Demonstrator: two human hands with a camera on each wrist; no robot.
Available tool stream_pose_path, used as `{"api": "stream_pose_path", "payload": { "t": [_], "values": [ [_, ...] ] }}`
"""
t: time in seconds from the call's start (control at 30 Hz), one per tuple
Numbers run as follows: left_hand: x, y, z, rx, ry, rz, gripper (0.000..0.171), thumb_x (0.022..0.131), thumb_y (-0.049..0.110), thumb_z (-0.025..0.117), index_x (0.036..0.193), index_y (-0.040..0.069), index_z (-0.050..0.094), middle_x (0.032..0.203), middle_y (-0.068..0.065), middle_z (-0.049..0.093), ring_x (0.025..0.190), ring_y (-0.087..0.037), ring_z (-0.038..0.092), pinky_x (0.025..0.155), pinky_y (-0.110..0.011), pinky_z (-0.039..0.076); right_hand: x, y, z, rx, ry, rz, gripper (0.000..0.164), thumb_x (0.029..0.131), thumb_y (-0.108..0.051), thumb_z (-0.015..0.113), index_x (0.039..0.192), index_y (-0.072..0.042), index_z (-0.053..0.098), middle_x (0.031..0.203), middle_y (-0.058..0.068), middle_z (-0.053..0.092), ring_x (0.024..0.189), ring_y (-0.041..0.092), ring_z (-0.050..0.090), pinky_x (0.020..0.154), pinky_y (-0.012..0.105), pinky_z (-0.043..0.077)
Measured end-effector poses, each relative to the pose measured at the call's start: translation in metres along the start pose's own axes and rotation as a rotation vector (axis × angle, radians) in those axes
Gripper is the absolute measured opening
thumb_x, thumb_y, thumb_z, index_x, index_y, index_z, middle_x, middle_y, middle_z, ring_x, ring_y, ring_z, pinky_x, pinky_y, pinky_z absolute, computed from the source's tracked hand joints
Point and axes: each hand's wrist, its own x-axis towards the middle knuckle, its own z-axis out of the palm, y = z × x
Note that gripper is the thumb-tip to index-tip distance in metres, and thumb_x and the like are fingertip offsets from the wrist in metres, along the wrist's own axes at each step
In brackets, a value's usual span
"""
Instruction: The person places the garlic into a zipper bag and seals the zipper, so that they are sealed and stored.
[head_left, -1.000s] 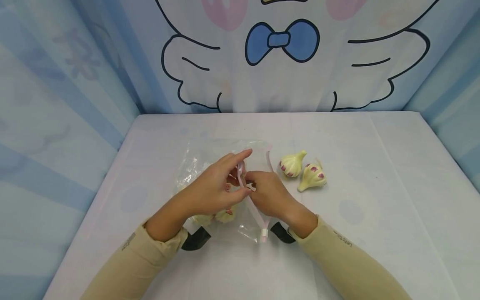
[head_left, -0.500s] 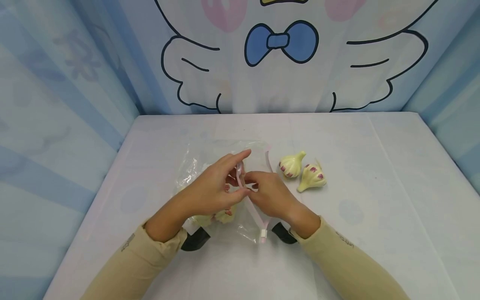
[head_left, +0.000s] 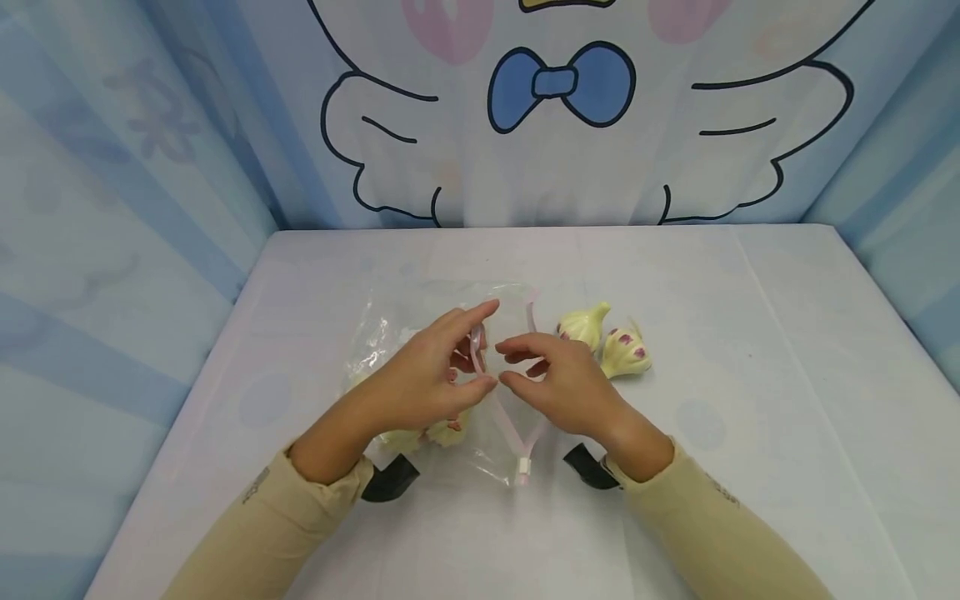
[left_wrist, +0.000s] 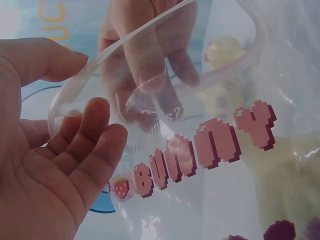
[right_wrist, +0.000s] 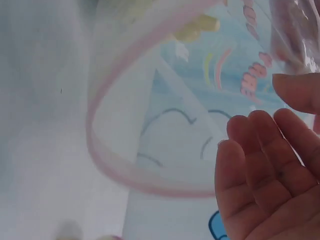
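Note:
A clear zip bag [head_left: 405,321] with a pink rim lies mid-table, its mouth spread. Pink "BUNNY" lettering [left_wrist: 195,155] shows on the film in the left wrist view. Inside it are garlic bulbs [head_left: 448,429], partly hidden by my left hand [head_left: 427,371]. That hand touches the rim, thumb apart from its fingers in the left wrist view. At the mouth my right hand [head_left: 566,379] has thumb and fingers parted, with nothing between them. Two more garlic bulbs lie beyond it on the table: one [head_left: 585,323] partly covered by the hand, the other [head_left: 626,353] farther right.
A white slider [head_left: 523,467] sits at the near end of the bag's pink rim. The white-covered table [head_left: 750,417] is bounded by printed curtains [head_left: 562,167] at the back and sides. Black straps [head_left: 390,479] hang at both wrists.
My right hand has drawn back to the right, away from my left hand, and its thumb and fingers have spread. The left hand has stayed nearly still at the rim.

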Motion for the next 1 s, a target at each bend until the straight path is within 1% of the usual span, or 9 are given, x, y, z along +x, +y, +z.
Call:
{"api": "stream_pose_path", "payload": {
  "t": [0.1, 0.27, 0.57, 0.63, 0.77, 0.83, 0.9, 1.0],
  "values": [
    [0.000, 0.000, 0.000, 0.004, 0.002, -0.002, 0.076, 0.089, 0.006, 0.072, 0.154, -0.001, 0.032, 0.105, -0.005, 0.051, 0.096, -0.017, 0.061, 0.078, -0.032, 0.055, -0.004, 0.002, -0.007, 0.010, 0.029, -0.002, 0.029, 0.087, -0.003, 0.075, 0.115, 0.001, 0.071, 0.111, 0.010, 0.071, 0.094, 0.028, 0.068, 0.079, 0.037, 0.058],
    [0.001, -0.002, 0.000, 0.017, 0.000, -0.016, 0.076, 0.089, 0.008, 0.072, 0.154, 0.001, 0.033, 0.104, -0.005, 0.050, 0.096, -0.019, 0.061, 0.080, -0.033, 0.055, -0.010, 0.005, -0.015, 0.007, 0.061, 0.015, 0.028, 0.085, -0.002, 0.077, 0.112, 0.001, 0.072, 0.109, 0.009, 0.072, 0.090, 0.027, 0.069, 0.079, 0.038, 0.058],
    [0.001, -0.001, 0.000, 0.029, -0.006, -0.024, 0.076, 0.090, 0.011, 0.072, 0.154, 0.002, 0.033, 0.105, -0.005, 0.050, 0.097, -0.021, 0.060, 0.079, -0.033, 0.055, -0.024, 0.014, -0.034, -0.045, 0.112, 0.124, 0.031, 0.085, -0.002, 0.077, 0.115, 0.001, 0.070, 0.112, 0.011, 0.070, 0.094, 0.030, 0.067, 0.083, 0.042, 0.057],
    [0.001, -0.002, 0.000, 0.033, -0.007, -0.022, 0.076, 0.090, 0.010, 0.072, 0.154, 0.001, 0.033, 0.105, -0.004, 0.050, 0.096, -0.020, 0.060, 0.079, -0.032, 0.055, -0.027, 0.018, -0.038, -0.055, 0.133, 0.144, 0.031, 0.085, -0.002, 0.077, 0.116, 0.001, 0.069, 0.112, 0.012, 0.070, 0.096, 0.030, 0.067, 0.083, 0.041, 0.057],
    [0.001, -0.004, 0.000, 0.040, -0.007, -0.011, 0.075, 0.089, 0.009, 0.072, 0.153, -0.001, 0.033, 0.103, -0.004, 0.050, 0.095, -0.019, 0.060, 0.079, -0.031, 0.054, -0.032, 0.027, -0.046, -0.095, 0.186, 0.182, 0.033, 0.086, -0.003, 0.076, 0.118, -0.001, 0.067, 0.113, 0.013, 0.069, 0.101, 0.027, 0.066, 0.082, 0.032, 0.054],
    [0.002, -0.004, 0.001, 0.038, -0.006, -0.007, 0.076, 0.089, 0.008, 0.072, 0.153, -0.001, 0.033, 0.103, -0.004, 0.050, 0.094, -0.019, 0.061, 0.079, -0.031, 0.054, -0.034, 0.031, -0.050, -0.119, 0.210, 0.201, 0.035, 0.085, -0.003, 0.076, 0.119, -0.001, 0.067, 0.115, 0.013, 0.069, 0.104, 0.026, 0.065, 0.082, 0.032, 0.053],
    [0.002, -0.004, 0.001, 0.036, -0.005, -0.007, 0.076, 0.088, 0.008, 0.072, 0.153, -0.001, 0.033, 0.103, -0.004, 0.050, 0.094, -0.019, 0.060, 0.079, -0.031, 0.054, -0.036, 0.034, -0.053, -0.139, 0.228, 0.219, 0.036, 0.086, -0.004, 0.075, 0.120, 0.000, 0.066, 0.116, 0.014, 0.069, 0.106, 0.027, 0.063, 0.083, 0.035, 0.052],
    [0.002, -0.004, 0.001, 0.033, -0.005, -0.012, 0.077, 0.088, 0.008, 0.073, 0.153, -0.001, 0.033, 0.103, -0.004, 0.050, 0.094, -0.019, 0.060, 0.078, -0.031, 0.055, -0.038, 0.039, -0.057, -0.169, 0.248, 0.246, 0.036, 0.086, -0.003, 0.074, 0.121, 0.000, 0.066, 0.115, 0.016, 0.068, 0.105, 0.029, 0.062, 0.084, 0.044, 0.052]
  ]
}}
